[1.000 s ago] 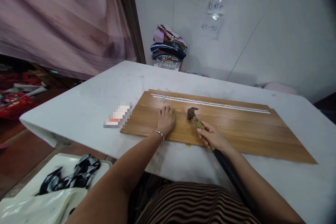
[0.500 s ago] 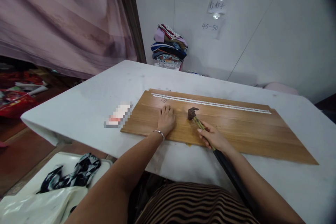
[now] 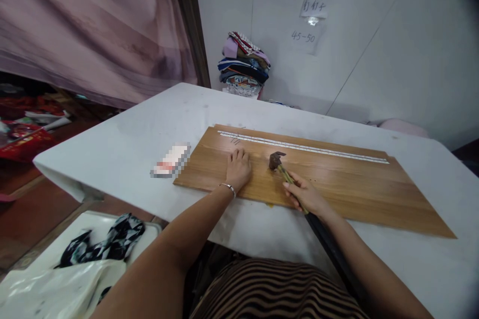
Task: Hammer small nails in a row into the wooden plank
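Your right hand [image 3: 302,192] is wrapped around the handle of a claw hammer [image 3: 286,174], its fingers curled closed on the shaft and the thumb laid along it. The hammer's head is dull, brown and rusty-looking, with the claw turned toward the far right; the shaft is yellowish-green near the head and black farther down, running back beneath your forearm. That head sits over the middle of the wood-grain board [image 3: 352,187], though you cannot tell whether it touches the surface. The board is warm brown with streaks running lengthwise, and it lies flat on the white table [image 3: 123,144], with a second wooden edge showing along its far side. Your left hand [image 3: 238,167] rests palm down on the board, its fingers extended and slightly parted, gripping nothing visible. Just beyond those fingertips lie several thin, dark nails [image 3: 235,141], next to two pale, marked strips [image 3: 299,146].
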A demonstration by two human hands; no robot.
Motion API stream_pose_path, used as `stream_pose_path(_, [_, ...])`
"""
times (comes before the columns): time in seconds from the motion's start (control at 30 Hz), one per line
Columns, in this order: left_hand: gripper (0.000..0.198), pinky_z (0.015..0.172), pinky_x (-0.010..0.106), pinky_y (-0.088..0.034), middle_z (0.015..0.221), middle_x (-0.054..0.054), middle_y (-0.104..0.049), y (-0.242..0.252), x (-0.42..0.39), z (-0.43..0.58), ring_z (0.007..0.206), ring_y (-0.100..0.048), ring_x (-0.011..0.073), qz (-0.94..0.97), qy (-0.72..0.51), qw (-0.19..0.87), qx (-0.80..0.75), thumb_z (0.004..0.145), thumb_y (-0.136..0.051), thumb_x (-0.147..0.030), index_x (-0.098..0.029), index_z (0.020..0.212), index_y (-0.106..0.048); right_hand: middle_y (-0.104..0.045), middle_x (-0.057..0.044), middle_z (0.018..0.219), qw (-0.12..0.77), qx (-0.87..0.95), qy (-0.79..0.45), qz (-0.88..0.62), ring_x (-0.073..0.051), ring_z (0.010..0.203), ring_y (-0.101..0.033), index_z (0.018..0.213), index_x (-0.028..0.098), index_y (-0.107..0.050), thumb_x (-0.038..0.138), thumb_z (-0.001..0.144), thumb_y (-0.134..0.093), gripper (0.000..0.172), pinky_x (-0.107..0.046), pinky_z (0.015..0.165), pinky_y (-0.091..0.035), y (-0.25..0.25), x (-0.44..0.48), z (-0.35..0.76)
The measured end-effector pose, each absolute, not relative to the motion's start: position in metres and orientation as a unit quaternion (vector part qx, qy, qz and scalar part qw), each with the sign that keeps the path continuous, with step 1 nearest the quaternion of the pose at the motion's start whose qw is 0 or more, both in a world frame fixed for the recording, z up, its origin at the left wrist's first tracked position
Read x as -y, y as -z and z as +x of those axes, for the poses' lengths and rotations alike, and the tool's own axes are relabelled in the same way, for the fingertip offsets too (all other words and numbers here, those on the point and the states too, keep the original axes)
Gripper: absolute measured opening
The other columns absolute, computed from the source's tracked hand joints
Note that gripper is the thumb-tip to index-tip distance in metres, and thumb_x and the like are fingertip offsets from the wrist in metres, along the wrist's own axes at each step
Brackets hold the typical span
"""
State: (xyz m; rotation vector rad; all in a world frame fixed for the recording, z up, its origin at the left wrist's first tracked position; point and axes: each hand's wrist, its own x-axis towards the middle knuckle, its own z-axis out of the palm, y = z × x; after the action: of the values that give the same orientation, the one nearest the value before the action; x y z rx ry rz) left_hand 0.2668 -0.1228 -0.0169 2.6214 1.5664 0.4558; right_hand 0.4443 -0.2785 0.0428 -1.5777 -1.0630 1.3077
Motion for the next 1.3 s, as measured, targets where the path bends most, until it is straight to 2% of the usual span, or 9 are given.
stream_pose_path(0.23, [0.037,0.112,0.050,-0.032,0.145,0.015,-0.052,0.0167,0.1234,0.2672,0.138,-0.040,0.0314,0.849,-0.146,0.025,-0.507,0.096,-0.036,-0.024,-0.016,0.123,-0.061,-0.053,0.009,0.063,0.403,0.424,-0.519,-0.623,-0.005,0.033,-0.039,0.142,0.019,-0.046,0.047,0.078,-0.062,0.071,-0.018,0.030,-0.032,-0.0413,0.2782,0.4441])
stream_pose_path(0.57, [0.037,0.113,0.050,-0.031,0.144,0.014,-0.052,0.0125,0.1249,0.2663,0.138,-0.039,0.0304,0.847,-0.145,0.037,-0.509,0.096,-0.037,-0.024,-0.019,0.124,-0.061,-0.053,0.009,0.063,0.404,0.423,-0.519,-0.623,-0.005,0.034,-0.039,0.139,0.023,-0.050,0.044,0.080,-0.063,0.065,-0.018,0.030,-0.033,-0.0412,0.2785,0.4443])
stream_pose_path(1.17, [0.036,0.112,0.049,-0.033,0.143,0.014,-0.053,0.0139,0.1243,0.2660,0.136,-0.041,0.0309,0.852,-0.140,0.020,-0.504,0.097,-0.035,-0.023,-0.018,0.121,-0.061,-0.052,0.009,0.064,0.403,0.428,-0.520,-0.620,-0.004,0.034,-0.038,0.140,0.020,-0.046,0.046,0.081,-0.061,0.067,-0.018,0.030,-0.033,-0.0426,0.2784,0.4451])
stream_pose_path(1.3, [0.035,0.111,0.049,-0.033,0.142,0.014,-0.053,0.0163,0.1230,0.2666,0.135,-0.041,0.0307,0.853,-0.145,0.019,-0.501,0.097,-0.036,-0.024,-0.017,0.120,-0.062,-0.052,0.009,0.064,0.402,0.432,-0.519,-0.619,-0.004,0.034,-0.038,0.136,0.018,-0.049,0.048,0.080,-0.061,0.064,-0.018,0.030,-0.033,-0.0422,0.2783,0.4453])
